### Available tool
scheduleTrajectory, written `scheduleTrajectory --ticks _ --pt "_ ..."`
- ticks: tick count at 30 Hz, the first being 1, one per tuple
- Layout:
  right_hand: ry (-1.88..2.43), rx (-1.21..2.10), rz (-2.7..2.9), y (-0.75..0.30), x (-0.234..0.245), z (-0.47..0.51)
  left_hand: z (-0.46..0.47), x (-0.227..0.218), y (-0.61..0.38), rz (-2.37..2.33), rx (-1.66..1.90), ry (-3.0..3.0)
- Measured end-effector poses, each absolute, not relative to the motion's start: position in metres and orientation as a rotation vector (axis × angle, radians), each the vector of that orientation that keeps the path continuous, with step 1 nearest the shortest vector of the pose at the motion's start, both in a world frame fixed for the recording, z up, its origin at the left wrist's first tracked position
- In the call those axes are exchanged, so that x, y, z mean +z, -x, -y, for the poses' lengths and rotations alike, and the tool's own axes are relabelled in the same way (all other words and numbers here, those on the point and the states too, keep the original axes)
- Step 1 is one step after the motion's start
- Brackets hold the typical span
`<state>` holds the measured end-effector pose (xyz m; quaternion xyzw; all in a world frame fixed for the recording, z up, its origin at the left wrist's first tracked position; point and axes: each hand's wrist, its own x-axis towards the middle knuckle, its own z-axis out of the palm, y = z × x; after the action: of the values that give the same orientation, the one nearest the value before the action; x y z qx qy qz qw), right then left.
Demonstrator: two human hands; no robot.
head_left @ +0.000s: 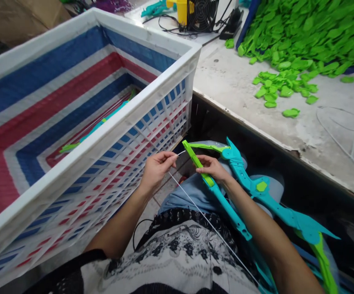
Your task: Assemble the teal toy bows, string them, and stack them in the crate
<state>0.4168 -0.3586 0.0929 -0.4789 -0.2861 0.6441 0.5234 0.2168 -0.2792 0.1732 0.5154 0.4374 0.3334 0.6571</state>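
Observation:
My left hand [157, 170] pinches a thin white string [192, 199] between thumb and fingertips. From there the string runs down across my lap to the lower right, and a short piece arches toward the toy bow's tip. My right hand [212, 168] is closed around the green end of a straight turquoise-and-green bar [226, 206], which lies slanted over my lap. Beside it a turquoise toy bow [250, 185] with green limbs rests on my thighs. The bow's upper green limb reaches near the bar's green end; whether they touch I cannot tell.
To the left stands a large white plastic crate [118, 143] lined with striped cloth, with turquoise and green pieces inside. On the worktable [225, 77] at right lie loose green parts [271, 87], a heaped bin, white string loops and a black fan [203, 15].

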Motion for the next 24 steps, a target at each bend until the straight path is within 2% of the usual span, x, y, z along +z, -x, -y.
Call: scheduleTrajectory --ticks 7,24 --pt "1.149 1.544 0.680 -0.416 0.095 0.358 0.273 0.173 -0.229 -1.011 0.800 -1.329" --pt "1.153 1.550 0.677 -0.416 0.095 0.357 0.272 0.170 -0.232 -1.003 0.850 -1.291"
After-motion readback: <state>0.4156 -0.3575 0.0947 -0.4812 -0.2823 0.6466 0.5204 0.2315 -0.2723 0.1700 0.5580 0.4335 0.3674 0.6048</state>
